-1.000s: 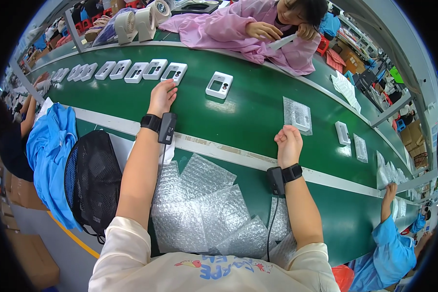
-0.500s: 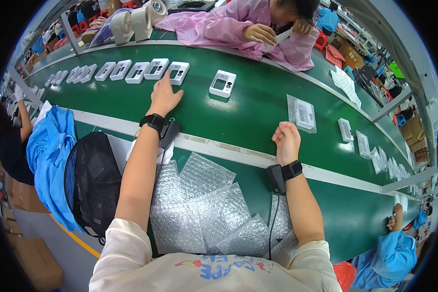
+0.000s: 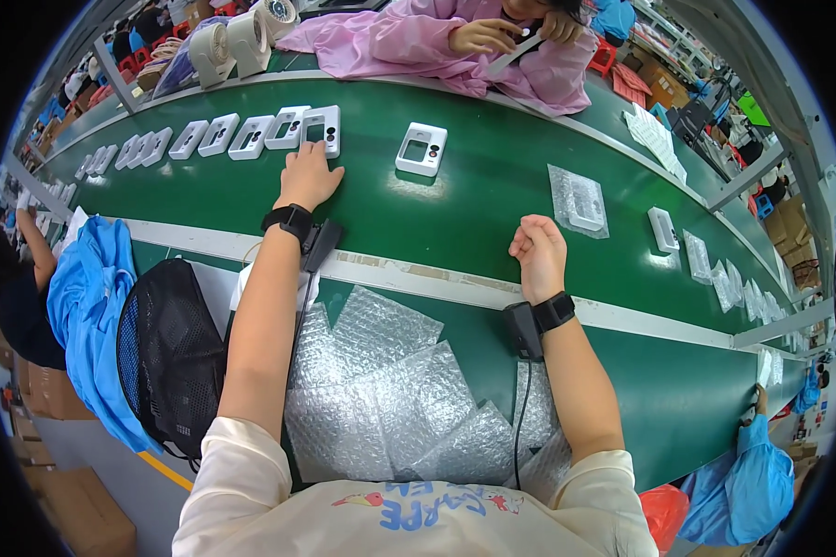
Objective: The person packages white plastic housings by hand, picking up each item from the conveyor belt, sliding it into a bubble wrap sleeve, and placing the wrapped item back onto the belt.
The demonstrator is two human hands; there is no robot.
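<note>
the left hand (image 3: 310, 178) has its fingertips at the near end of a white housing (image 3: 325, 118), which sits just beyond them; its thumb spreads out rightward, and whether the fingers pinch, i cannot tell. more white housings (image 3: 229, 125) line up left of these fingers. the right hand (image 3: 542, 255) has its fingers loosely curled, how tightly is unclear, with a bubble-wrapped housing (image 3: 583, 206) near, ahead and rightward of them.
</note>
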